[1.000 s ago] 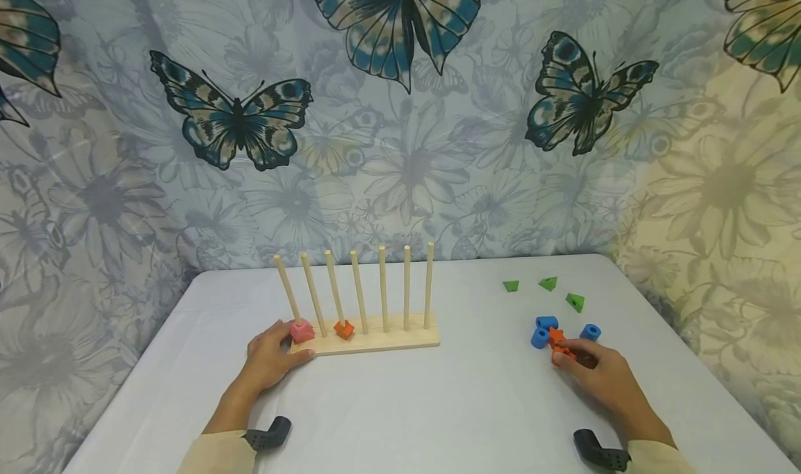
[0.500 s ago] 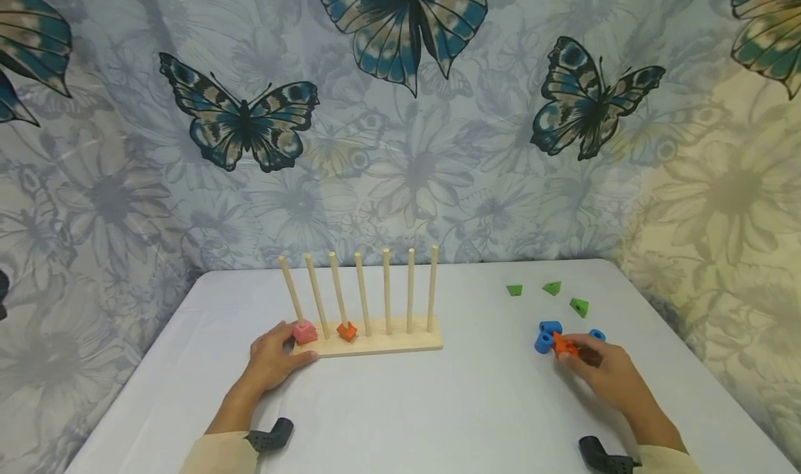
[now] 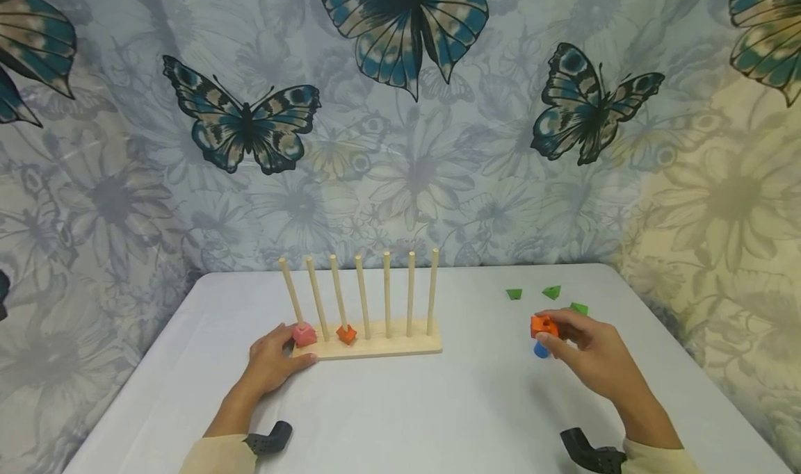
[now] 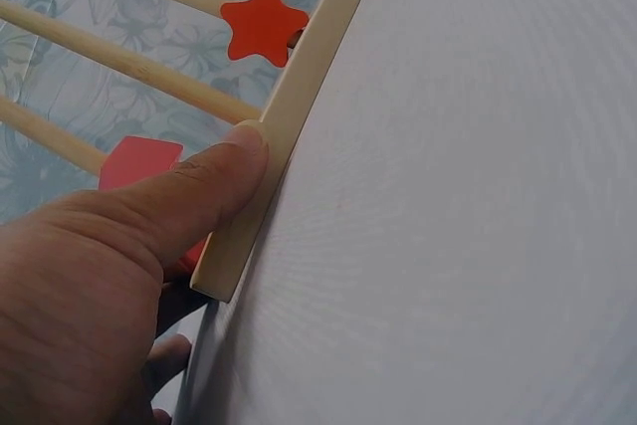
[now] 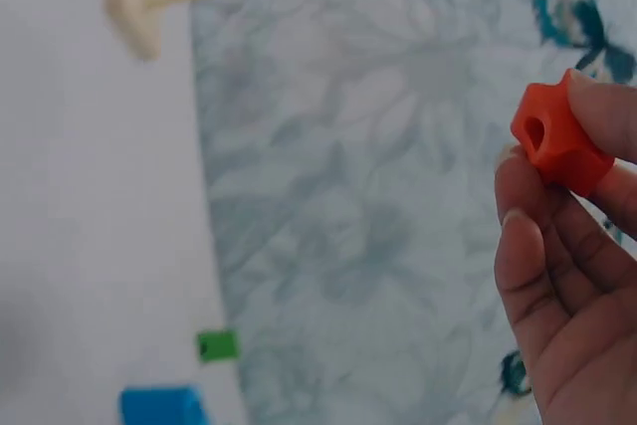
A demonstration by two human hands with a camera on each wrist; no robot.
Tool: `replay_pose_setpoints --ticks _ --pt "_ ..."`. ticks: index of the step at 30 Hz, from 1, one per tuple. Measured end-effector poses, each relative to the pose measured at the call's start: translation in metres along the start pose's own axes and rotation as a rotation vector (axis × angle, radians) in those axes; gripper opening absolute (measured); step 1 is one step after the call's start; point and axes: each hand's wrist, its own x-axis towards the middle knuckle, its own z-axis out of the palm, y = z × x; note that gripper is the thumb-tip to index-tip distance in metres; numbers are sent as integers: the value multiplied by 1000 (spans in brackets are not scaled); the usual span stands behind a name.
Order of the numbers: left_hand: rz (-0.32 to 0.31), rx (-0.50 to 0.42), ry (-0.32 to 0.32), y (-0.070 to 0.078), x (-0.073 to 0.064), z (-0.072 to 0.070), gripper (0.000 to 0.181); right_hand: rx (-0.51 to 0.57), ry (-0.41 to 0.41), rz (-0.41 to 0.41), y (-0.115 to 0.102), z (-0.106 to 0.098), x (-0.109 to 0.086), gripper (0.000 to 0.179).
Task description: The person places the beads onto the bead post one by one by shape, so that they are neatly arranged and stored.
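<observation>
Right hand [image 3: 591, 352]: fingers pinch a smooth orange star-shaped bead [image 5: 562, 136], three o'clock of the pale wooden seven-peg rack [image 3: 388, 346]; hole faces eight o'clock, right wrist view. Left hand [image 3: 272, 361]: fingers grip the rack's nine-o'clock end; rack's long axis runs nine-to-three.

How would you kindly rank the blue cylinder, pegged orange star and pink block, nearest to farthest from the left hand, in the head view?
1. Pink block: leftmost peg, beside the left hand.
2. Orange star: third peg along.
3. Blue cylinder: far right, near the right hand.
</observation>
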Motion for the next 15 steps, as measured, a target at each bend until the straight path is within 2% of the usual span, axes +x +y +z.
replay_pose_setpoints --ticks 8,11,15 --pt "5 -4 -1 0 0 0 73 117 40 -239 -45 9 29 38" --pt "6 -4 -3 1 0 0 73 192 22 -290 -56 15 39 41" --pt "4 0 -3 0 0 -1 73 255 14 -318 -70 26 51 41"
